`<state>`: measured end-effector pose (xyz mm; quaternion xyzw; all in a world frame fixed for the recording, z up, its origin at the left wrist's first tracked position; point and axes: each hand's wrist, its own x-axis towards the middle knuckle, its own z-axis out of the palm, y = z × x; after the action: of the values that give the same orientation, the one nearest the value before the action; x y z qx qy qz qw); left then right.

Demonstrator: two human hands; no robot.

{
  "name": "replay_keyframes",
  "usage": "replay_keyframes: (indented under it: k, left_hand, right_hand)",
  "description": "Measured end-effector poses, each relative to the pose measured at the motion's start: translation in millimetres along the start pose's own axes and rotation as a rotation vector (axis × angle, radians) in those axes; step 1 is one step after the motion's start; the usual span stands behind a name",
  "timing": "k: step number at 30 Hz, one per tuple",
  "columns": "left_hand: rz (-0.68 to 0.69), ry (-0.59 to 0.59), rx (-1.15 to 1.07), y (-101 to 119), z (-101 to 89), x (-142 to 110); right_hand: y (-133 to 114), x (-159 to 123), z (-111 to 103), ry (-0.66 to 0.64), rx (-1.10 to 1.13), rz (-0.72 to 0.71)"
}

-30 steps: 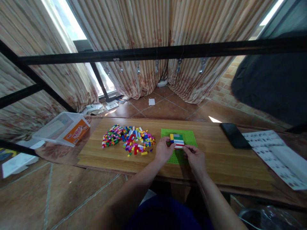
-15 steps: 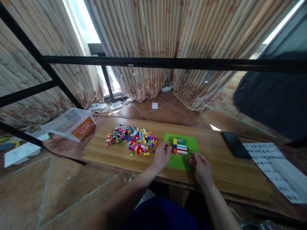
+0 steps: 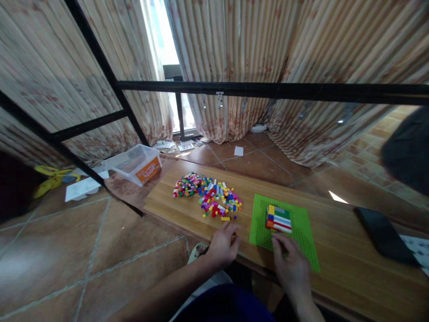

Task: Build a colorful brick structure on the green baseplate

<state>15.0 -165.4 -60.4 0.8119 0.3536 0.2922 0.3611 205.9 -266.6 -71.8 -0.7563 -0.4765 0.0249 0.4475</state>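
Observation:
A small block of stacked toy bricks (image 3: pixel 280 219) stands on the green baseplate (image 3: pixel 304 223), with yellow, green, white, red, orange and blue pieces. At its front edge, my right hand (image 3: pixel 292 261) reaches over the plate with fingers bent together; whatever they may hold is too small to make out. My left hand (image 3: pixel 224 245) hovers by the table's front edge, left of the plate. Its thumb and forefinger are apart, and nothing shows between them. Beyond it lies a pile of loose bricks (image 3: pixel 219 197), with a single yellow brick (image 3: pixel 225 218) nearest that hand.
A wooden table (image 3: pixel 187 214) carries everything. To the right lies a black phone (image 3: pixel 385 237) beside a printed sheet (image 3: pixel 415 250). At the far left stands a clear plastic box (image 3: pixel 134 163) with an orange label. A black metal bar (image 3: pixel 234 89) crosses behind the table.
The view has swung left, so the table appears further right. My left hand has left the brick block and come towards the front edge. My right hand has moved from the block's right to its front.

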Motion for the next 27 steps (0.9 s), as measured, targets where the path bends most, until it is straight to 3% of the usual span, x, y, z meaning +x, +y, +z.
replay_keyframes:
  k: [3, 7, 15, 21, 24, 27]
  left_hand:
    - [-0.046, 0.065, 0.095, -15, -20.1, -3]
    - [-0.049, 0.099, 0.169, -28, -39.5, 5]
    - [0.007, 0.238, 0.243, -37, -44.4, 24]
    - [-0.089, 0.375, 0.353, -54, -66.8, 53]
    - [-0.185, 0.365, 0.464, -63, -81.1, 78]
    - [-0.229, 0.264, 0.535, -66, -89.8, 98]
  right_hand:
    - [4, -14, 15, -0.090, -0.038, -0.060]
    - [10, -15, 23, -0.094, -0.080, -0.047]
    - [12, -9, 21, -0.109, -0.092, -0.042]
    - [20, -12, 24, -0.097, -0.100, -0.053]
    - [25, -15, 26, -0.096, -0.094, -0.046]
    - [29, -17, 27, -0.095, -0.101, -0.046]
